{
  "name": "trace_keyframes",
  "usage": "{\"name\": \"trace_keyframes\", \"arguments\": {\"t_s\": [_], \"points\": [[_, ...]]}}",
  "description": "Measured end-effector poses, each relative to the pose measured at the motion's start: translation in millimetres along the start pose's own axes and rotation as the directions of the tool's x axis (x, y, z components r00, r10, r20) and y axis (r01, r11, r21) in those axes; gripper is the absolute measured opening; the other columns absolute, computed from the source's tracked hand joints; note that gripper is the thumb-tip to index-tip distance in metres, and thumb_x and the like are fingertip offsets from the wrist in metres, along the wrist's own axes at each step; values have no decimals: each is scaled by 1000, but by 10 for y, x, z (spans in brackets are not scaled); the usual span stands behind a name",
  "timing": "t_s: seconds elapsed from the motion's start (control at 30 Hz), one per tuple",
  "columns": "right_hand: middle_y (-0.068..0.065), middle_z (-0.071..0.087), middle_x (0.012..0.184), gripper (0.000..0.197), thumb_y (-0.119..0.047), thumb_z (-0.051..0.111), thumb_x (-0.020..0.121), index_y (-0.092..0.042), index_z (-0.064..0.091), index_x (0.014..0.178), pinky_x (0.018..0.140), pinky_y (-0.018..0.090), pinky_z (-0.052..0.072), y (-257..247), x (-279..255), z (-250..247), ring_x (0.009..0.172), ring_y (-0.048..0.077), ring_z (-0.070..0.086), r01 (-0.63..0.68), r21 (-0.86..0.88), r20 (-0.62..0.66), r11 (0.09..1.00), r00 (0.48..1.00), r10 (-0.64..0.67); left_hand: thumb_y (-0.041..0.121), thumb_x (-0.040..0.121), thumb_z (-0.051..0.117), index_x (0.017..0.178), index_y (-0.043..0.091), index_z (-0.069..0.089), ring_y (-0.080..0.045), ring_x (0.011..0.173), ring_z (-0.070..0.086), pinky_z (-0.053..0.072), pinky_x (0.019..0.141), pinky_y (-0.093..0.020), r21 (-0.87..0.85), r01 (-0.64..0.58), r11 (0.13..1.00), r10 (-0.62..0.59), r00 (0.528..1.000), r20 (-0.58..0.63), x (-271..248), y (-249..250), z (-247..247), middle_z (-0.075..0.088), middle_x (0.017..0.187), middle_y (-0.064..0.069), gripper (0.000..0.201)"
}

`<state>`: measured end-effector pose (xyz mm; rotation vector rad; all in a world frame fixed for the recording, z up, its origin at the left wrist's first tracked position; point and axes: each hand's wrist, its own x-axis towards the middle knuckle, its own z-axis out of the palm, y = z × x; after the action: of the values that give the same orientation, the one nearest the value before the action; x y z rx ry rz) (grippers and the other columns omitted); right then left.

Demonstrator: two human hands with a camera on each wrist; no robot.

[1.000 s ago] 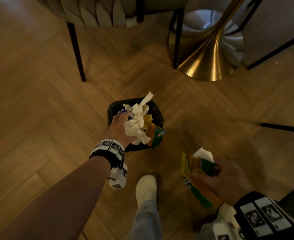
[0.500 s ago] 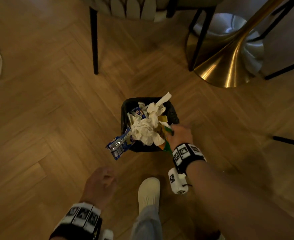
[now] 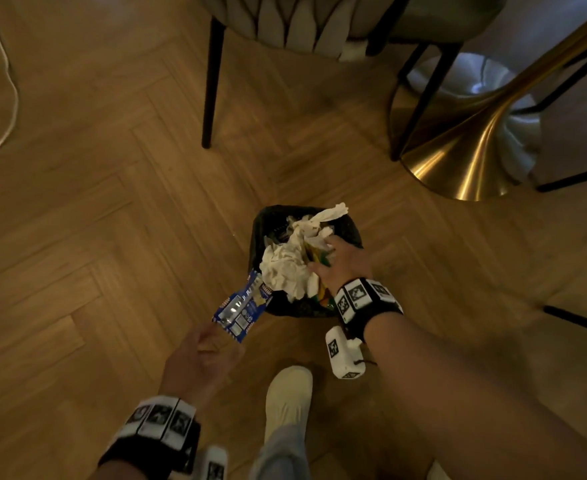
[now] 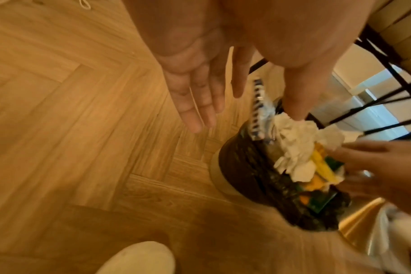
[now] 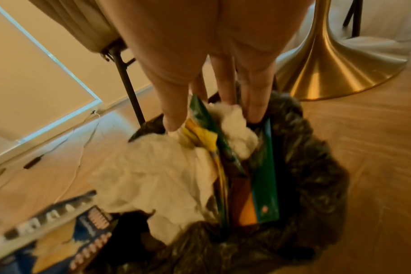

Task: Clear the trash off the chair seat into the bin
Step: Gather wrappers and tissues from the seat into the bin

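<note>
A small bin point(image 3: 267, 216) with a black liner stands on the wood floor, heaped with crumpled white tissue point(image 3: 285, 268) and green and yellow wrappers point(image 3: 321, 296). My right hand point(image 3: 344, 261) lies over the heap, and its straight fingers point(image 5: 225, 89) press the wrappers point(image 5: 265, 185) and tissue point(image 5: 153, 176) down. A blue snack wrapper point(image 3: 241, 308) hangs out over the bin's near-left rim. My left hand point(image 3: 202, 358) is just below its loose end, with fingers point(image 4: 200, 111) spread and straight, gripping nothing. Whether it touches the blue wrapper point(image 4: 258, 111) is unclear.
A woven chair point(image 3: 285, 22) on black legs point(image 3: 212, 84) stands beyond the bin. A brass table base point(image 3: 465, 150) is at the back right. A white cable point(image 3: 8, 81) runs along the left floor. My pale shoe point(image 3: 288, 396) is just short of the bin.
My left hand has left the bin, dropped low, then risen toward the hanging blue wrapper. My right hand brought the green and yellow wrappers to the bin and now presses on the heap.
</note>
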<state>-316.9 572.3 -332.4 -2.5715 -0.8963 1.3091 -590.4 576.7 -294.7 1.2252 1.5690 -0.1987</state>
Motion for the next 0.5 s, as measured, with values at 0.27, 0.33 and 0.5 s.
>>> {"name": "trace_keyframes", "arguments": {"t_s": [0.27,0.33,0.5], "points": [[4,68,107,29,-30,61,88,-17,61,113,83,31,52,340,-633,-282,98,21,63,66,114,-223,991,974,-39,23,74,72,91,18,65,-23,72,66,58,71,-40,15,63,998,-58,970,-238,387,472,112,69,82,-2,19],[3,68,101,22,-27,60,89,-16,63,108,78,28,50,484,-775,-258,92,17,64,26,172,-194,985,981,8,20,76,68,81,24,60,-22,69,63,54,68,-35,65,21,998,-2,957,-291,254,580,8,65,75,1,10],[-8,60,91,16,-27,57,90,-22,62,105,71,22,47,874,-1055,-150,83,8,56,-96,221,-86,970,989,117,25,76,71,84,21,65,-15,62,65,57,58,-33,4,-125,992,120,948,-295,89,889,-55,67,71,3,11]]}}
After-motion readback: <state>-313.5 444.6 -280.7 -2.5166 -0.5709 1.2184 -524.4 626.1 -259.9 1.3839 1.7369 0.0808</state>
